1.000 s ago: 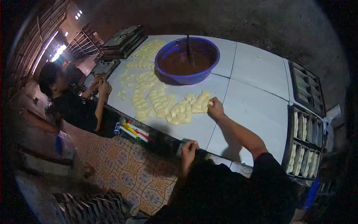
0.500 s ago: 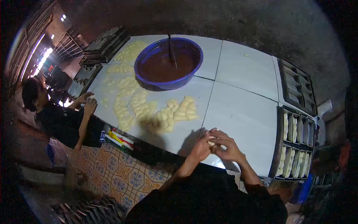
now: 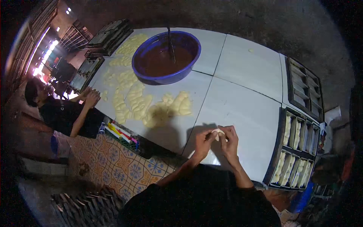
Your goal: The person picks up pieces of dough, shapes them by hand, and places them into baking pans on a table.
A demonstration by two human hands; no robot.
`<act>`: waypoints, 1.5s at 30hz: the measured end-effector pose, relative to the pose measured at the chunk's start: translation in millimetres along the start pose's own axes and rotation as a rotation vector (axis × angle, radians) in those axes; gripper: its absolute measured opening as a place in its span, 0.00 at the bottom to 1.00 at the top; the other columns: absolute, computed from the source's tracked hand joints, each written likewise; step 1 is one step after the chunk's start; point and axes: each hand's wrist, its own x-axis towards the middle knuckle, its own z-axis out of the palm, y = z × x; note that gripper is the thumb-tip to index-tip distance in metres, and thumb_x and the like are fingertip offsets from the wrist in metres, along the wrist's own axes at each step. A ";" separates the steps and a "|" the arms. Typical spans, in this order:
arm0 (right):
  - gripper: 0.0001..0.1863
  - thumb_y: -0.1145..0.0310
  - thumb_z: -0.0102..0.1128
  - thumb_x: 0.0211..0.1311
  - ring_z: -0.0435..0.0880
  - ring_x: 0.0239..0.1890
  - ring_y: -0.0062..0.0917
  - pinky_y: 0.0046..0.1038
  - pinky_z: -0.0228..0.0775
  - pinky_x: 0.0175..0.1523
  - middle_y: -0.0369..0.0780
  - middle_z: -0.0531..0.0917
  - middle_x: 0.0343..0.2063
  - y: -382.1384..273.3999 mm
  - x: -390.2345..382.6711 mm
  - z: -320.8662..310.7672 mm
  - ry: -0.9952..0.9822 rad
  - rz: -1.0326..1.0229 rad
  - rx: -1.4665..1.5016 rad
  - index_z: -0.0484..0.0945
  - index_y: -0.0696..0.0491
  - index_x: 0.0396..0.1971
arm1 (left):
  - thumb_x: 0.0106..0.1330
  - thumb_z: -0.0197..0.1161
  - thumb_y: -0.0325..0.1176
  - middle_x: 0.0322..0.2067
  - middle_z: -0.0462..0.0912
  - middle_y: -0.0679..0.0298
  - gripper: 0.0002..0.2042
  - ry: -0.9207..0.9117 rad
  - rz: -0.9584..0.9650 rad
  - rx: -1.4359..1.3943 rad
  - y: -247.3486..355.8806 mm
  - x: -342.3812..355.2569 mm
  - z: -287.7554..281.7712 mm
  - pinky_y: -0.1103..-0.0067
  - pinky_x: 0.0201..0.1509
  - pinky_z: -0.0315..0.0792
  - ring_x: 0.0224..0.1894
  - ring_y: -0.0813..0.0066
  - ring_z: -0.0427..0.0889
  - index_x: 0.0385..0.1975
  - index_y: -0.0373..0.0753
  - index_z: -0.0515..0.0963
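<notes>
My left hand (image 3: 203, 143) and my right hand (image 3: 230, 140) meet over the near part of the white tiled table (image 3: 245, 109), both closed on a small pale dough piece (image 3: 217, 132), thumbs against it. Beyond them to the left lie many pale dough pieces (image 3: 177, 104) in rows and clumps. A blue basin (image 3: 191, 67) of brown mixture stands at the back, with a dark stick (image 3: 171, 43) upright in it. At the right, a black tin tray (image 3: 295, 151) holds strips of dough in its compartments, and a second compartment tray (image 3: 304, 87) behind it has none.
A co-worker in a black shirt (image 3: 64, 117) works at the table's left end beside stacked dark trays (image 3: 104, 39) and metal tins (image 3: 85, 72). A crate of coloured items (image 3: 119, 134) sits at the near edge. A patterned floor (image 3: 124, 174) and dark slatted pieces (image 3: 83, 208) show below.
A second ago my right hand was on the dough clump and my left near the edge. Both then came together with a small piece, now raised slightly higher. The camera view has shifted.
</notes>
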 end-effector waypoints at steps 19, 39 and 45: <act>0.63 0.30 0.63 0.39 0.63 0.54 0.30 0.33 0.67 0.48 0.41 0.56 0.61 41.4 71.4 80.1 -0.158 0.196 0.537 0.31 0.37 0.68 | 0.65 0.37 0.65 0.44 0.79 0.47 0.38 0.014 0.046 0.281 96.7 280.9 -162.6 0.69 0.51 0.72 0.45 0.59 0.80 0.44 0.29 0.77; 0.15 0.65 0.54 0.65 0.79 0.34 0.23 0.25 0.74 0.38 0.42 0.81 0.33 34.4 73.0 76.0 0.197 0.660 0.889 0.75 0.64 0.40 | 0.64 0.30 0.68 0.48 0.75 0.52 0.43 -0.187 -0.514 -0.383 52.4 126.2 -68.4 0.65 0.56 0.67 0.50 0.64 0.74 0.57 0.30 0.66; 0.19 0.76 0.57 0.54 0.69 0.45 0.36 0.32 0.66 0.50 0.45 0.71 0.46 20.9 28.6 52.9 0.004 -0.081 -0.231 0.76 0.56 0.48 | 0.65 0.55 0.26 0.42 0.75 0.64 0.22 -0.063 -0.410 -0.175 41.1 58.8 -44.0 0.85 0.40 0.69 0.38 0.82 0.75 0.60 0.33 0.63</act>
